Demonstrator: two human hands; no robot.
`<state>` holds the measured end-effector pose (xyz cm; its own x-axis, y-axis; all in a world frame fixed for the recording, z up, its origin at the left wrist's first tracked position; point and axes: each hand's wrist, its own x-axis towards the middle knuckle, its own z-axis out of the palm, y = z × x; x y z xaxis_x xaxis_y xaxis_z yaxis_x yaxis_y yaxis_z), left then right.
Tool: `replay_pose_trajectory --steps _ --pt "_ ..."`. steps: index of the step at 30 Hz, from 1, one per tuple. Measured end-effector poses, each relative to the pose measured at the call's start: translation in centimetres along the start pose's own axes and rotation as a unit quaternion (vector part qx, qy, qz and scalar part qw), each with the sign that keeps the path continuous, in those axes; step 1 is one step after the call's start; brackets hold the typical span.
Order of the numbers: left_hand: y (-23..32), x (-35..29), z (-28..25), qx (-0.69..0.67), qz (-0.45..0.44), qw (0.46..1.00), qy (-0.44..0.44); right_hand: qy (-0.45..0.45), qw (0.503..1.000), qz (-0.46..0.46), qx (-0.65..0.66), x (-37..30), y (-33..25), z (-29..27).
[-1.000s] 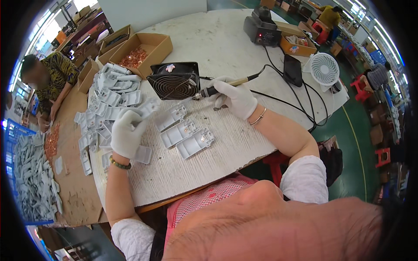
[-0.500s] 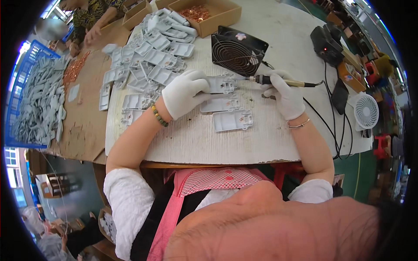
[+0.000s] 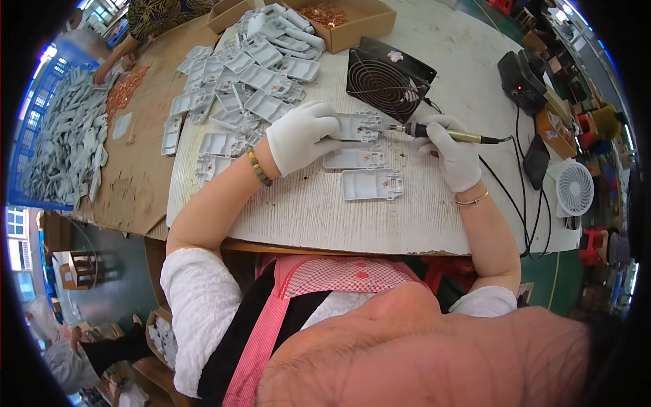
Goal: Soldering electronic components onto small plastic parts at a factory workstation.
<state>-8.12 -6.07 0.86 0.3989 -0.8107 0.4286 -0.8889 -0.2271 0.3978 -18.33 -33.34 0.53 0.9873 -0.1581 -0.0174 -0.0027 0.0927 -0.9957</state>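
Observation:
My gloved left hand (image 3: pixel 303 138) is closed on a light grey plastic housing (image 3: pixel 357 127), gripping it by its left end. A soldering iron (image 3: pixel 451 134) lies in my gloved right hand (image 3: pixel 450 152), fingers wrapped round its handle. Its tip points left and meets the right end of the housing, where small copper-coloured parts show; exact contact is too small to tell. Two more housings, a nearer one (image 3: pixel 372 184) and a middle one (image 3: pixel 354 159), lie just below on the white table (image 3: pixel 305 217). Behind them stands a black fan with a round grille (image 3: pixel 385 87).
Many grey housings (image 3: pixel 261 78) are heaped at the back left, beside a cardboard box (image 3: pixel 369 27) of copper parts. A blue basket (image 3: pixel 34 122) holds more grey pieces. At right are a black soldering station (image 3: pixel 521 80), cables and a small white fan (image 3: pixel 573 186). A co-worker's hand (image 3: pixel 102 73) works far left.
The whole view has shifted slightly, so the table things sit a little further right. My hands keep the same hold on housing and iron. The co-worker's arm has moved.

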Motion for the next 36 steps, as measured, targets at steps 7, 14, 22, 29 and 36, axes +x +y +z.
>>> replay_pose_trajectory --steps 7,14,22,29,36 --pt "0.1 0.0 0.0 -0.002 0.005 1.0 0.002 0.005 1.0 -0.001 -0.001 0.0 -0.1 0.1" --pt "-0.1 -0.1 0.1 0.009 0.009 1.0 -0.003 -0.013 1.0 -0.002 -0.003 -0.2 0.1 -0.1" --pt "-0.1 -0.1 0.0 0.01 0.011 1.0 -0.003 -0.034 0.999 -0.006 -0.001 -0.2 0.0 0.0" --pt "-0.3 -0.1 0.1 0.017 0.019 1.0 0.007 -0.025 1.0 -0.011 -0.015 0.0 0.2 0.0" --pt "0.6 0.0 -1.1 -0.107 -0.017 0.992 -0.058 -0.002 0.996 -0.038 0.086 0.7 1.0 -1.1"
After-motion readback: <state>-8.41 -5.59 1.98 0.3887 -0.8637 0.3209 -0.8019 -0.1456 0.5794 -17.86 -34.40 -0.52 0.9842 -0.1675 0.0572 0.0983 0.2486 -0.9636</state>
